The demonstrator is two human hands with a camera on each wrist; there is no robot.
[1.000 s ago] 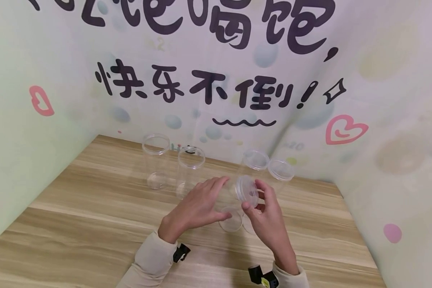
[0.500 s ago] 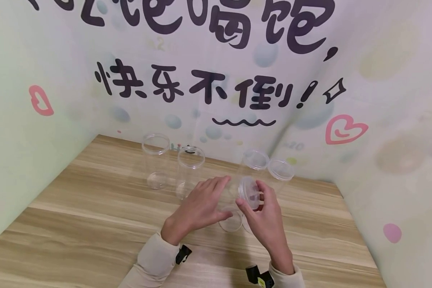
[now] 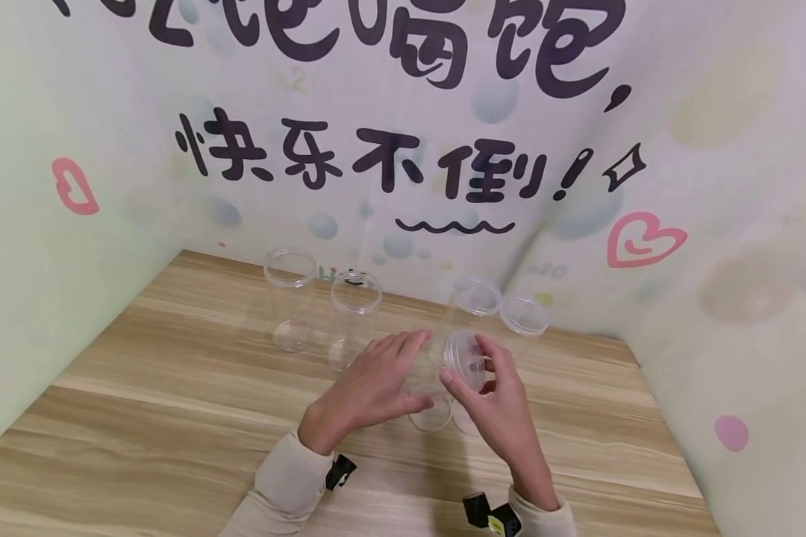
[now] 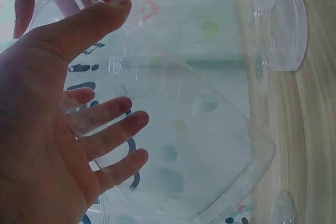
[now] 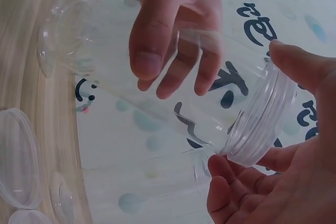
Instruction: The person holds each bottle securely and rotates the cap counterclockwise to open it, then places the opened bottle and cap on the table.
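My left hand [image 3: 366, 388] holds a clear plastic jar [image 4: 205, 140], thumb on one side and fingers round the other. The jar is tilted, raised off the table, with its far end toward the wall. My right hand [image 3: 500, 410] grips the translucent screw lid [image 5: 265, 116] at the jar's near end, thumb on one edge and fingertips on the opposite edge. In the head view the lid [image 3: 465, 359] faces right and the jar's body hardly shows behind the left hand. Just below the hands, two round clear lids [image 3: 431, 410] lie on the table.
Two clear jars [image 3: 290, 302] stand upright at the back left of the wood-grain table [image 3: 195, 418]. Two more clear jars [image 3: 525, 319] stand at the back right, close to the printed wall sheet [image 3: 349, 201]. Sheets also border the table at both sides.
My right thumb has shifted up and left along the lid's edge, and the lid has moved slightly right. The left hand stays nearly where it was.
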